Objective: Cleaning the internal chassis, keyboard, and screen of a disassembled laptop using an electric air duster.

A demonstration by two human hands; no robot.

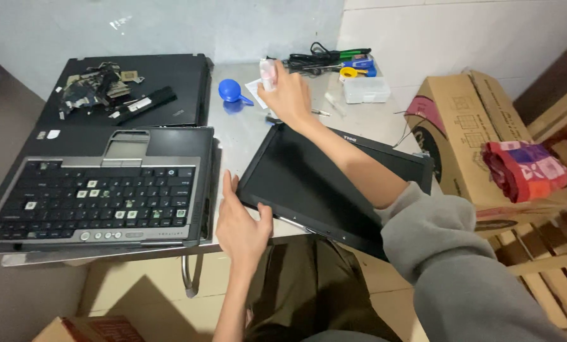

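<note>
— What does the room look like?

— A pale grey plastered wall (138, 25) runs behind on the left; beside it, to the right, the wall is faced with white glazed tiles (460, 31).

— And the furniture?

— A table with a dull, scuffed grey metal top (236, 133) stands against the wall, a curved metal leg (188, 278) showing under its front edge. To the right are slatted pale wooden pallets (549, 253).

— The floor?

— Light beige tiles (138, 291) with thin joints, seen below the table edge.

— How is the light?

— Soft and even, a little dim, with faint shadows under the table.
</note>
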